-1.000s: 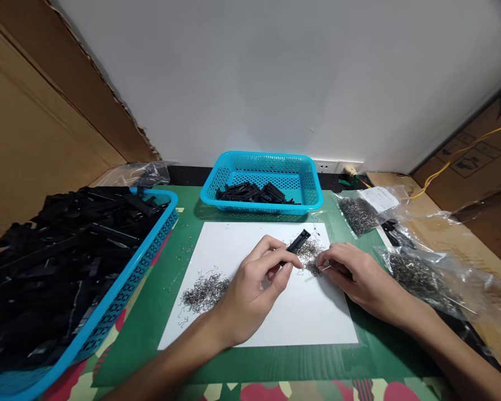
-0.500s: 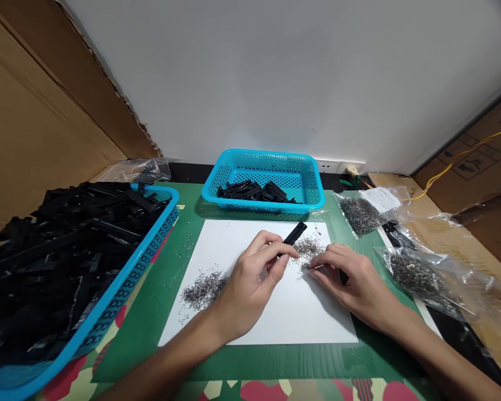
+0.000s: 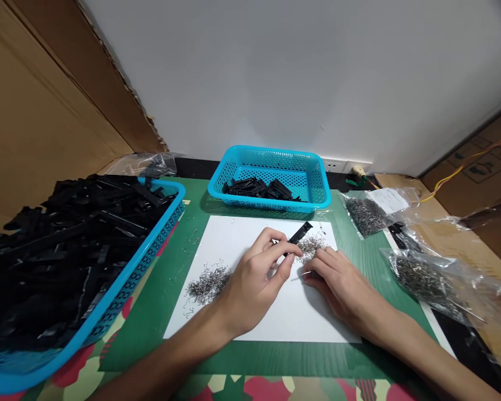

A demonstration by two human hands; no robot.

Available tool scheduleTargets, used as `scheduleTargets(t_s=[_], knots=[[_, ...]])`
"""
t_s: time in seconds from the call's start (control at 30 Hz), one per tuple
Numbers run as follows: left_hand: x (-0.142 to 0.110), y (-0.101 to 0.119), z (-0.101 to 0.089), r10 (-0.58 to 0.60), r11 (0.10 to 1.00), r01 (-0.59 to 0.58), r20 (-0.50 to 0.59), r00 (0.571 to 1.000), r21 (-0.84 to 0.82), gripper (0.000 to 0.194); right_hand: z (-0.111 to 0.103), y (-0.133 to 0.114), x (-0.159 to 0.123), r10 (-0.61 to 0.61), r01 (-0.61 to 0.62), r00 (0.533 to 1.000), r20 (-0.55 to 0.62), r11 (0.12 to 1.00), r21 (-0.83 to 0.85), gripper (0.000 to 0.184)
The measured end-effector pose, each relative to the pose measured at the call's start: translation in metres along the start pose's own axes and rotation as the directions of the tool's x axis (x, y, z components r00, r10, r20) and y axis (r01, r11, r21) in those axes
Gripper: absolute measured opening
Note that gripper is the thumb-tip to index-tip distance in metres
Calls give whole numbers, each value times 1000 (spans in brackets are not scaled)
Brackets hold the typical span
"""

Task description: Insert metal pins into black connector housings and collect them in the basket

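Note:
My left hand (image 3: pixel 256 273) is closed around a narrow black plastic part (image 3: pixel 301 233), whose far end sticks out past the fingers, tilted up to the right. To its right, my right hand (image 3: pixel 334 278) pinches a thin metal rod (image 3: pixel 299 276); its tip points left over the paper and the rest is hidden by the fingers. Just beyond the fingertips lies a pile of small metal springs or hooks (image 3: pixel 312 245). A second, darker pile of small bent wire pieces (image 3: pixel 209 283) spreads by my left wrist. Both piles rest on a white sheet (image 3: pixel 275 323).
A blue basket (image 3: pixel 271 207) with several black parts stands at the back. At left, a larger blue basket (image 3: pixel 108 303) is heaped with black parts (image 3: pixel 75 239). Clear bags of small metal pieces (image 3: pixel 365 216) (image 3: pixel 421 278) lie at right, near cardboard (image 3: pixel 451 234).
My right hand has drawn slightly back from the metal pile, its fingers more curled, and the thin rod's tip now shows over bare paper. The left hand keeps hold of the black part.

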State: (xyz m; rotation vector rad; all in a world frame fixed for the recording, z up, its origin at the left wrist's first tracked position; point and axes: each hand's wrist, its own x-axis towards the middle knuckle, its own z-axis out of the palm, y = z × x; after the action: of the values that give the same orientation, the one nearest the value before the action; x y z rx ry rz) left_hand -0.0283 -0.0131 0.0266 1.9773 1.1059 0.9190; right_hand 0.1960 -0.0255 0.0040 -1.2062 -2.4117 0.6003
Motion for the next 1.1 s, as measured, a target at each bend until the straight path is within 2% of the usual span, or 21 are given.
scheduleTargets(t_s=[0.07,0.13,0.2,0.37,0.47,0.57,0.67,0.77,0.87,0.93,1.0,1.1], knots=[[-1,0,0,24,998,-25,14,1000,49,21,-7,-5,-1,57,-55,998,-2,973,222,15],[-3,0,0,31,997,-34,41,999,64,19,-16,-11,-2,143,-136,990,19,880,455,17],[-4,1,0,38,998,-42,83,996,48,19,-23,-15,-3,217,-204,975,50,781,590,22],[-6,2,2,138,981,-158,164,977,116,18,-24,-18,-4,270,-243,960,80,648,722,27],[-5,1,3,198,952,-231,173,965,198,16,-22,-20,-3,285,-239,956,71,613,753,25],[-5,1,3,229,943,-260,160,960,208,17,-20,-23,-2,297,-237,953,62,599,765,27],[-6,1,2,232,941,-259,140,963,218,17,-19,-24,-3,312,-230,949,33,621,749,27],[-6,3,1,221,944,-245,128,967,219,17,-18,-22,-4,298,-191,953,-52,724,663,21],[-5,4,1,211,950,-235,131,969,206,17,-18,-22,-6,203,-95,967,-153,847,523,15],[-6,4,1,201,952,-228,146,969,202,17,-19,-22,-7,130,-23,967,-217,899,438,14],[-5,4,0,185,955,-218,173,967,200,19,-21,-22,-9,103,17,955,-278,918,397,14],[-4,4,-1,186,952,-228,206,961,203,25,-26,-18,-11,172,-18,918,-357,918,397,10]])
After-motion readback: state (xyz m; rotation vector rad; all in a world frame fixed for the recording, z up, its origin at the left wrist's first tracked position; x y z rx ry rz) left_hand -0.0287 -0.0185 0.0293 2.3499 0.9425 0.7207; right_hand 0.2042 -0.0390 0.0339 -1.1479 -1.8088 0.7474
